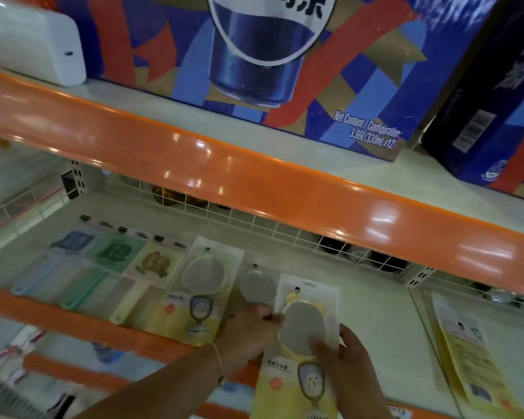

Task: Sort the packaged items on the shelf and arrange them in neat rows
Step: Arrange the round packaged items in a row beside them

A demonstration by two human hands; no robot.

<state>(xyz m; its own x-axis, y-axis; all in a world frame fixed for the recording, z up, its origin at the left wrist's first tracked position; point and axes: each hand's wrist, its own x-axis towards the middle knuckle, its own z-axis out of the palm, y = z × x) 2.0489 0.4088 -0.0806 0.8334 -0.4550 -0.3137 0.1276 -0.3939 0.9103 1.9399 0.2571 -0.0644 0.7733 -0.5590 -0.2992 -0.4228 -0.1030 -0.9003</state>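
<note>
While your right hand [350, 362] grips the yellow mirror package [303, 343] from its right edge, with the thumb curled across the grey mirror face, your left hand [245, 334] pinches the same package at its left edge, fingers [274, 318] closed on the plastic. The package sits between both hands, tilted, above the front edge of the lower shelf [375, 313]. It is a clear blister with a hang hole at the top, an oval grey mirror in a yellow frame, and a yellow card below printed with a rabbit picture. A second mirror package [256, 285] lies on the shelf just behind your left hand, partly covered by it. To its left lies a green-framed mirror package [203, 285] flat on the shelf. Further left, three flat packages with long handles lie side by side: blue [58, 258], green [103, 267] and cream [146, 276]. A yellow package [472, 355] lies well apart at the right. A cardboard drinks carton [254, 71] stands on the upper shelf.
</note>
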